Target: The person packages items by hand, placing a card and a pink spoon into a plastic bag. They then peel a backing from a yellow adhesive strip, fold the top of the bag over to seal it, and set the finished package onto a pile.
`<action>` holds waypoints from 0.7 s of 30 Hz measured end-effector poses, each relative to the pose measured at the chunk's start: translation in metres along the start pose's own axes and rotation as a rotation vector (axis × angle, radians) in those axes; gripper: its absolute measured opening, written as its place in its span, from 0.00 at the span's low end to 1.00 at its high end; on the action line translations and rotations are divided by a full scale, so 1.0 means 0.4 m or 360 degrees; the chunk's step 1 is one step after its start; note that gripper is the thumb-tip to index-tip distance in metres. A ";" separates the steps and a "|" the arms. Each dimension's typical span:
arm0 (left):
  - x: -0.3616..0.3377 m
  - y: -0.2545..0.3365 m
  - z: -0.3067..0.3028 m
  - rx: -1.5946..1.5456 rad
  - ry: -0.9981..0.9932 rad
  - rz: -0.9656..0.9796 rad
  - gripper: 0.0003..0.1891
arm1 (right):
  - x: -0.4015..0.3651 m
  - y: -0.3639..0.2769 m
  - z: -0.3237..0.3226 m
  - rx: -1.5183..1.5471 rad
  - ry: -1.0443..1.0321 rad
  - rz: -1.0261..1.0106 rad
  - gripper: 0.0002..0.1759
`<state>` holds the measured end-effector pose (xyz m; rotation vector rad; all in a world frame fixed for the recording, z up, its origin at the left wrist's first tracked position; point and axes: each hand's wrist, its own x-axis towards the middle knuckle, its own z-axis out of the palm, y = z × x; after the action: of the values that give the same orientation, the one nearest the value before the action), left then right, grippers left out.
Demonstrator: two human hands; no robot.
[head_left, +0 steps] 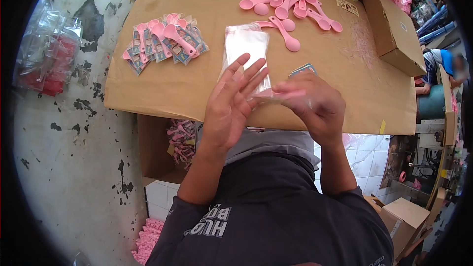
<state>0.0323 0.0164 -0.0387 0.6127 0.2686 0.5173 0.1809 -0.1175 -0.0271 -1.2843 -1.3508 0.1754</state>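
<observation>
Clock centre: taken midway between the hands.
Filled bags, 10 o'clock: small clear plastic bags are laid overlapping on the brown cardboard-covered table; pink spoons and blue printed cards are held in them.
Bag stack, 11 o'clock: flat, clear plastic bags are piled, just beyond the left fingertips.
Box, 8 o'clock: a brown cardboard box is set below the tabletop; small pink pieces are contained in it.
Box, 2 o'clock: a brown cardboard carton is stood on the table; its contents cannot be told.
Loose spoons, 12 o'clock: glossy pink plastic spoons are heaped, uncovered.
Cards, 1 o'clock: blue-edged printed cards are partly covered by the right hand.
Left hand: opened wide, fingers spread and pointed towards 1 o'clock; no grip is seen.
Right hand: curled, pointed towards 10 o'clock; a slim, blurred pink plastic piece is pinched between thumb and fingers.
Clear film: extended from that piece towards the left palm; whether the palm is touched cannot be told.
</observation>
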 end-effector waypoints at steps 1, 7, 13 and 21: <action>-0.002 0.005 0.004 -0.0002 -0.0004 -0.0004 0.28 | -0.004 -0.003 0.003 -0.0005 0.0003 0.0002 0.17; -0.022 0.016 0.017 0.0997 -0.0231 -0.0023 0.21 | -0.021 -0.036 0.020 0.0121 0.0047 0.0696 0.33; -0.030 0.007 0.022 0.0896 -0.0047 0.0023 0.19 | -0.027 -0.034 0.024 0.0091 -0.0017 0.0787 0.32; -0.057 0.000 0.056 0.1087 -0.0047 0.0144 0.29 | 0.040 -0.038 0.026 -0.0884 0.0338 -0.0090 0.18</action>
<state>0.0216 -0.0065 -0.0187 1.2993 0.3941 0.4998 0.1694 -0.1057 -0.0091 -1.6647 -1.2922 -0.3937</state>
